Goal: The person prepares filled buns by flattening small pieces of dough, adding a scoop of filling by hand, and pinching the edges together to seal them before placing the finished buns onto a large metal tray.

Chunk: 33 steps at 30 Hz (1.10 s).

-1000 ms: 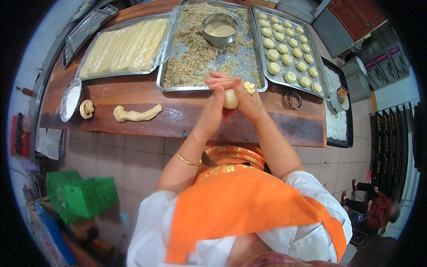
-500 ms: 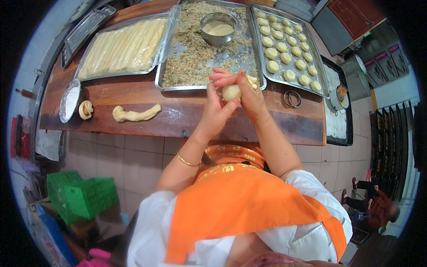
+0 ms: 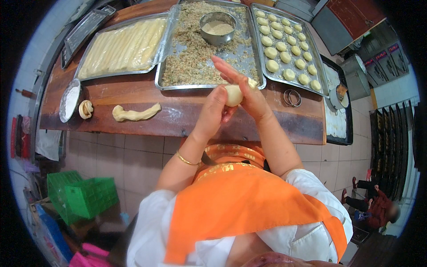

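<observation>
My left hand (image 3: 215, 107) and my right hand (image 3: 253, 102) cup a smooth pale dough ball (image 3: 233, 95) between them above the table's front, with some right-hand fingers stretched upward. A smaller dough piece (image 3: 251, 83) shows at the top of my right hand, partly hidden. Behind them lies a tray (image 3: 160, 81) of crumbly filling holding a steel bowl (image 3: 217, 36). To the left are a twisted dough strip (image 3: 135, 113), a coiled dough piece (image 3: 86, 109) and a bowl of white flour (image 3: 70, 100). Metal rings (image 3: 292, 98) lie to the right.
Trays of covered dough strips (image 3: 118, 49) and round dough pieces (image 3: 286, 60) flank the centre on the wooden table (image 3: 178, 115). A black pan (image 3: 349, 138) sits at right. Green crates (image 3: 89, 196) stand below left, a rack (image 3: 387, 151) at right, and a seated person (image 3: 378, 207) at lower right.
My hands have shifted round the dough ball, fingers now pointing further upward and my left thumb rising over the ball. A pink item has come into view at the lower left.
</observation>
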Motion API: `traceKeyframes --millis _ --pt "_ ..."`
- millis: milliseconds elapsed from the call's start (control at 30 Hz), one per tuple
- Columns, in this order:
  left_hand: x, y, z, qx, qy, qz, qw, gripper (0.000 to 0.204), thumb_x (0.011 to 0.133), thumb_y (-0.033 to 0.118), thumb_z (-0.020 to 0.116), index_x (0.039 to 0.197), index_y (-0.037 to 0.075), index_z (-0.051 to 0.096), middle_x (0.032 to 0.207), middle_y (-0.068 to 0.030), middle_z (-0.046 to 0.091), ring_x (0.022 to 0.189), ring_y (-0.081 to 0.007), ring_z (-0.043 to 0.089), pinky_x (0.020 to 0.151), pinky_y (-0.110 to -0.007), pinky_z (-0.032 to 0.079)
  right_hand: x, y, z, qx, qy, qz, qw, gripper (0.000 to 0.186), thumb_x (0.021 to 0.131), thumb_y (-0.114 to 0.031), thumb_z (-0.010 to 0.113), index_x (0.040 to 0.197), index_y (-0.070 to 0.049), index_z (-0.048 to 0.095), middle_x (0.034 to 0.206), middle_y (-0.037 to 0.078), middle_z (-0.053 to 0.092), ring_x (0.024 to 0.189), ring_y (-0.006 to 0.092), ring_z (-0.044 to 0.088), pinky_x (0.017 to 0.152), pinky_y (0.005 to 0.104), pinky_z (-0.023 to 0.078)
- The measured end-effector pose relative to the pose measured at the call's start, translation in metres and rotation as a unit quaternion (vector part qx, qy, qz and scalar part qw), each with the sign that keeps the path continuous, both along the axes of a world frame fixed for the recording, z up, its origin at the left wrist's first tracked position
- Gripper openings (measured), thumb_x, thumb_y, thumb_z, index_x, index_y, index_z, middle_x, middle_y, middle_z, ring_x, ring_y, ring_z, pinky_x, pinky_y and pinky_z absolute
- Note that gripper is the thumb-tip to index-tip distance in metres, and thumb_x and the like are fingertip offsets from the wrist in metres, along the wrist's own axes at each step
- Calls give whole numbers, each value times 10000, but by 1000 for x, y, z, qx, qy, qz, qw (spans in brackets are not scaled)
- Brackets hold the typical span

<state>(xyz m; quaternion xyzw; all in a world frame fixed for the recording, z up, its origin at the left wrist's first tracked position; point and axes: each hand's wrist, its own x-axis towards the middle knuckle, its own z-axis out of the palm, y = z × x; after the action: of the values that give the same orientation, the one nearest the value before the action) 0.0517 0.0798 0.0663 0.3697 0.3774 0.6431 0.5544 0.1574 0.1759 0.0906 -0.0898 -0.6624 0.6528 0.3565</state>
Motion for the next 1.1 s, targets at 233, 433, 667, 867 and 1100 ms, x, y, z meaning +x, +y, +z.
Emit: traceKeyframes --millis 233,433,667,867,1100 --pt "27 10 0 11 100 140 985 627 991 667 342 1069 87 567 730 17 547 570 -49 479 472 -195 350 5 27 -25 -21 -29 107 994 662 1055 -551 249 1340 -65 596 1528 155 420 1457 304 317 1194 460 235" --pt "-7 5 -26 -22 -61 -28 997 587 971 641 473 1161 88 525 797 11 574 590 -54 492 521 -204 399 0 -2 2 -41 9 52 998 697 1061 -541 221 1143 -31 689 1378 177 569 1451 317 328 1203 480 233" --pt "20 9 -6 16 13 104 994 467 1017 466 508 1257 67 479 1021 -23 593 757 -95 591 602 -229 490 0 17 -15 -32 -52 31 998 731 1013 -641 286 1226 -58 672 1378 171 564 1359 235 433 1104 409 396" --pt "13 11 -20 -3 -99 110 989 323 1039 310 503 1226 50 461 1069 -84 594 814 -138 616 672 -265 535 6 4 9 70 -214 -128 966 407 987 -396 560 959 -16 705 1019 58 667 870 113 596 744 276 512" --pt "2 8 -31 -8 -229 75 970 291 1051 296 470 1219 66 530 1087 -94 607 822 -203 609 684 -273 527 20 28 8 164 -303 -83 935 218 918 -239 699 932 -27 647 808 9 648 679 66 579 595 239 477"
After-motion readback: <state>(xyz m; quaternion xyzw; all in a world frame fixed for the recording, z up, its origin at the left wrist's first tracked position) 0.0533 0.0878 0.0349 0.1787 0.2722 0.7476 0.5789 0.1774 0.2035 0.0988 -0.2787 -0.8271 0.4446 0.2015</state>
